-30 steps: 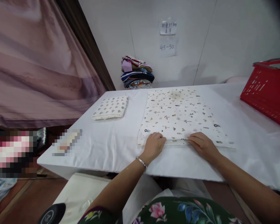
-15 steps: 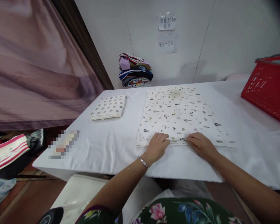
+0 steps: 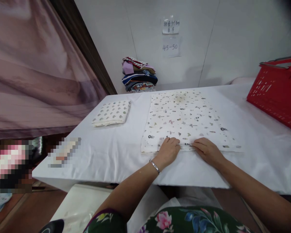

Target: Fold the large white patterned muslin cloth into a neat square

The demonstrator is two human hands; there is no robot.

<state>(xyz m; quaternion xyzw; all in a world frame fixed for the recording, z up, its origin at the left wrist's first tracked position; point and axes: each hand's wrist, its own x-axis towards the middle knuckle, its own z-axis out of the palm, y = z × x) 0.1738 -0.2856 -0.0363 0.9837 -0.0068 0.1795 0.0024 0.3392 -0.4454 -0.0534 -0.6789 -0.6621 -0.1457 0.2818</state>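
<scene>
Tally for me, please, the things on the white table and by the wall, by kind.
Printed cloths: 2, large cloth and small folded cloth.
Red basket: 1.
Pile of folded clothes: 1.
Paper notes on the wall: 2.
Total: 6.

Soft, even indoor light is falling across the white tabletop, leaving only faint shadows along the printed cloth. Wide-angle distortion is bending the edges, a dark vignette is filling the top right corner, and pixelated patches are masking the left.
</scene>
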